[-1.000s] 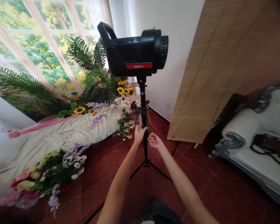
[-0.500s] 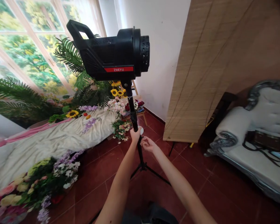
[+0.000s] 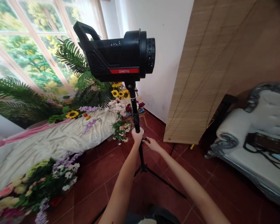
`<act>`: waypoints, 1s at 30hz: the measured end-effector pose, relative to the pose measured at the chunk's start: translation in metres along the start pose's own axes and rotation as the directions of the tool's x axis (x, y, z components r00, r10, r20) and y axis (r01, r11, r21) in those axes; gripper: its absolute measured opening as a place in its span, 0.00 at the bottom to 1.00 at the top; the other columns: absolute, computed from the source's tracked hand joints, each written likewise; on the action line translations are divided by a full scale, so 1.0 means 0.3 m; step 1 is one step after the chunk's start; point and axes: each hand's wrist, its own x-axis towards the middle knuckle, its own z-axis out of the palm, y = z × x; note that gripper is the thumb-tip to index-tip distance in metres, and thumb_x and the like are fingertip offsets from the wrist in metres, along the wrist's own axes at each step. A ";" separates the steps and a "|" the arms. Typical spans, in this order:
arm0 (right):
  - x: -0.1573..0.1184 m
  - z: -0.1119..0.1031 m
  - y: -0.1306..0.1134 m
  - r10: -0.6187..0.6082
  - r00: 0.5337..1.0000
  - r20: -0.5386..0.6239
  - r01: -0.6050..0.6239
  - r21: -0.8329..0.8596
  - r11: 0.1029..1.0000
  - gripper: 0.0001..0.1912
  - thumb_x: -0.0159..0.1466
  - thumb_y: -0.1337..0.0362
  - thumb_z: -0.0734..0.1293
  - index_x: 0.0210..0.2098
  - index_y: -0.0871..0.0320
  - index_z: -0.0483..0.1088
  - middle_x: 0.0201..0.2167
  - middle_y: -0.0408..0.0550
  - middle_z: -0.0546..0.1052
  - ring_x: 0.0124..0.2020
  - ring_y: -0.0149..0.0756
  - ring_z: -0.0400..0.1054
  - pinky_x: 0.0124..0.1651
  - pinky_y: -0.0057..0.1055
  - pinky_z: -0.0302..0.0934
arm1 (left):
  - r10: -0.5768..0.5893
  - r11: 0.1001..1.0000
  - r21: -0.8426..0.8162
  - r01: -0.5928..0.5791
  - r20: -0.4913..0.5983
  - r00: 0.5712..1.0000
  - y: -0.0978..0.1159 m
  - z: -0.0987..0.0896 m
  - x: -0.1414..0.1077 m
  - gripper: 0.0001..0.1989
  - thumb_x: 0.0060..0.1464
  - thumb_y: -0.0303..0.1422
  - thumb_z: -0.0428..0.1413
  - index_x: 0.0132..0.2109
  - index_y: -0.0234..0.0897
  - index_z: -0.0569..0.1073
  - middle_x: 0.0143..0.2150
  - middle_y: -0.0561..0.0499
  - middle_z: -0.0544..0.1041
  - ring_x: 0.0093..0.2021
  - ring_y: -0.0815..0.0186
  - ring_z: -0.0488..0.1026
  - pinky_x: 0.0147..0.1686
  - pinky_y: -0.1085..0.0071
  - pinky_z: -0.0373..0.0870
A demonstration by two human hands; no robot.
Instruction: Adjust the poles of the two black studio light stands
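A black studio light (image 3: 119, 56) with a red ZHEYU label sits on top of a black stand (image 3: 141, 155), whose legs spread on the floor. My left hand (image 3: 137, 136) is wrapped round the stand's pole below a joint. Just to the right and slightly lower, my right hand (image 3: 151, 144) has its fingers pinched on a small dark knob (image 3: 145, 140) at the side of the pole. A pale round object behind the pole is mostly hidden by my left hand.
Left of the stand, a low bed with a cream cloth (image 3: 95, 127) holds flowers. A bouquet (image 3: 37, 183) lies at the lower left. A bamboo blind (image 3: 189, 81) hangs right of centre. A white sofa (image 3: 266, 133) with a brown bag (image 3: 268, 142) stands at the right.
The light and the upper pole have shifted slightly right in view. My right hand's fingers have closed onto the knob. My left hand still grips the pole.
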 end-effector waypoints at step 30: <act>0.090 -0.047 -0.261 -0.060 0.938 -0.341 0.148 0.239 0.960 0.23 0.47 0.58 0.72 0.39 0.57 0.62 0.37 0.47 0.72 0.34 0.32 0.66 0.36 0.29 0.62 | -0.055 0.998 -0.042 0.055 -0.007 0.998 0.018 -0.014 -0.010 0.12 0.39 0.34 0.59 0.18 0.34 0.65 0.16 0.55 0.63 0.20 0.72 0.62 0.19 0.77 0.56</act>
